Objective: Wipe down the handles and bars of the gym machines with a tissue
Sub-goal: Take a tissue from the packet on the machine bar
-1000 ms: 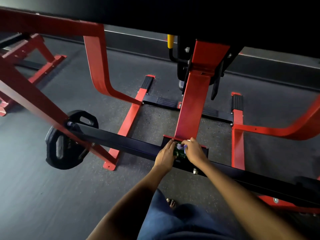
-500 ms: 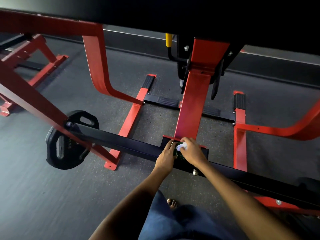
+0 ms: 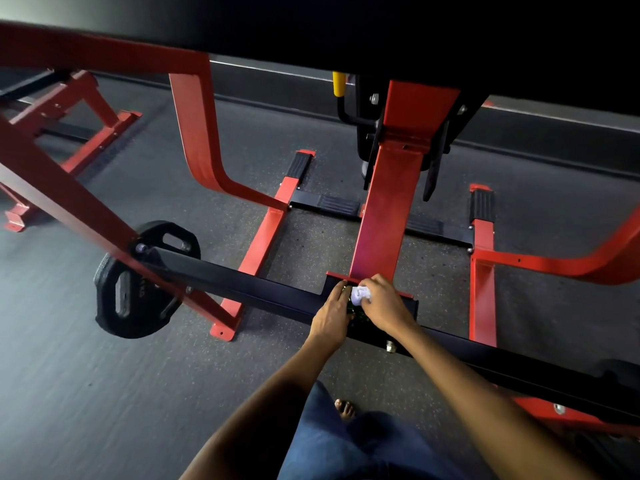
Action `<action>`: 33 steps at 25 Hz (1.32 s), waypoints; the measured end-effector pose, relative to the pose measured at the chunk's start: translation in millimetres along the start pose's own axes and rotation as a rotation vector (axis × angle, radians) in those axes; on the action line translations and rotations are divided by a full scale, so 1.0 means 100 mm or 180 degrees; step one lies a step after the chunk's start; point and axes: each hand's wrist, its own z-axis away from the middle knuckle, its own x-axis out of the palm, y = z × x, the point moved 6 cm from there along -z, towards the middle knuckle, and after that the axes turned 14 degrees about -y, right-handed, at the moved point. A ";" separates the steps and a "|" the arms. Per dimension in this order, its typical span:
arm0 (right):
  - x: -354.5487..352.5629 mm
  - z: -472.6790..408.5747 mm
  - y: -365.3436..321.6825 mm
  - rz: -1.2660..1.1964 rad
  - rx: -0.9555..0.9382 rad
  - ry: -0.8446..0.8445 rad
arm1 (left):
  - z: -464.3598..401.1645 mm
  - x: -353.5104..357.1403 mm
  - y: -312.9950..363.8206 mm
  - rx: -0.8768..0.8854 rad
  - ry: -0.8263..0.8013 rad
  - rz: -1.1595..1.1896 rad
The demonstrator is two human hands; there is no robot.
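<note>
Both hands on black bar (image 3: 242,284) running left-right: right hand (image 3: 384,304) pinching tissue (image 3: 360,294), left hand (image 3: 334,311) flat.

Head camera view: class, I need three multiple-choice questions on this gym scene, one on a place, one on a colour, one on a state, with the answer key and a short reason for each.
1. Where does the weight plate sit?
A. At the left end of the black bar
B. On the floor beside the bare foot
C. On top of the red upright post

2. What colour is the knob near the top of the view?
A. Blue
B. Yellow
C. White

3. What is the right hand doing?
A. Hanging open and idle
B. Gripping the weight plate
C. Holding a crumpled tissue

Answers: 1 A, the plate hangs at the bar's left end. 2 B, the knob is plainly yellow. 3 C, white tissue shows under the curled fingers at the bar, beside the left hand.
</note>
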 end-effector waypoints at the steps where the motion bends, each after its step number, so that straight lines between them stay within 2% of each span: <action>1: -0.02 0.00 -0.01 -0.0027 -0.0052 0.0087 | 0.00 0.00 0.00 0.0004 -0.0006 -0.0030; 5: -0.24 0.09 0.02 -0.0821 0.0169 0.0661 | 0.03 -0.06 0.05 -0.0070 -0.0055 -0.0160; 7: -0.29 0.10 0.04 -0.1021 0.0216 0.0768 | 0.02 -0.08 0.06 -0.0099 -0.0089 -0.0211; 14: -0.50 0.18 -0.09 -0.0959 0.0405 0.0817 | 0.04 -0.27 0.00 -0.0164 -0.0028 -0.0047; 18: -0.60 0.22 -0.33 -0.0444 0.0363 0.0607 | 0.15 -0.57 -0.04 -0.0268 0.0221 -0.0016; 23: -0.78 0.21 -0.98 -0.0508 0.0110 0.0233 | 0.51 -1.13 -0.18 -0.0450 0.0604 -0.0157; 26: -0.74 0.13 -1.60 0.0630 -0.0203 0.0133 | 0.96 -1.57 -0.44 -0.0707 0.0835 -0.0128; 29: -0.47 0.14 -2.27 0.1265 -0.0594 0.0312 | 1.67 -1.93 -0.72 -0.0997 0.1182 -0.0249; 33: 0.23 0.44 -3.13 0.1081 -0.1031 0.0324 | 2.85 -2.06 -1.17 -0.1554 0.1440 -0.0408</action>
